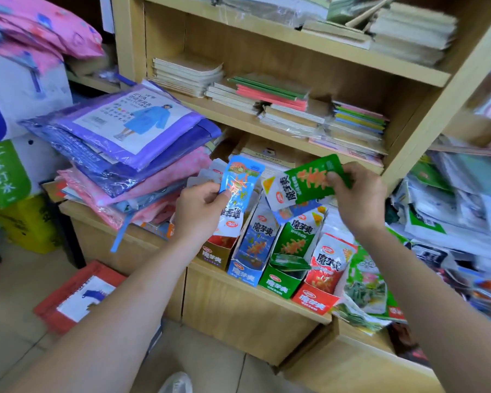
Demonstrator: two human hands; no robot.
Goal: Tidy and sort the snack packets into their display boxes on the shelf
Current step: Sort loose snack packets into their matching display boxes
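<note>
Holding one packet apiece, both hands hover above the row of display boxes at the front edge of the counter [238, 316], a pale wood-grain cabinet top.

- Left hand [199, 205]: fingers curled, thumb and forefinger pinching a blue packet [238, 188]. It is glossy foil, oblong, with a white lower end carrying a red oval logo and an orange snack picture in the middle. More packets fan out behind it, their white backs showing.
- Right hand [357, 194]: fingers pinching the top end of a green packet [309, 182] of the same shape, shiny, tilted down to the left, with a white end and a yellow corner.
- Display boxes: four open-topped cardboard boxes stand touching side by side along the counter's front edge.
  - Yellow box [213, 255], at the left end, partly hidden by the left wrist.
  - Blue box [243, 272], with blue packets standing upright in it.
  - Green box [278, 285], with green packets and a bent front flap.
  - Red box [315, 303], with red-and-white packets.
- Loose packets [366, 285]: a crumpled green and white heap at the counter's right end, just beside the red box.
- Raincoat packs [131, 129]: flat clear-plastic sleeves in purple and pink, stacked at the counter's left end.
- Notebooks [272, 95]: thin soft-cover piles on the shelf above.
</note>
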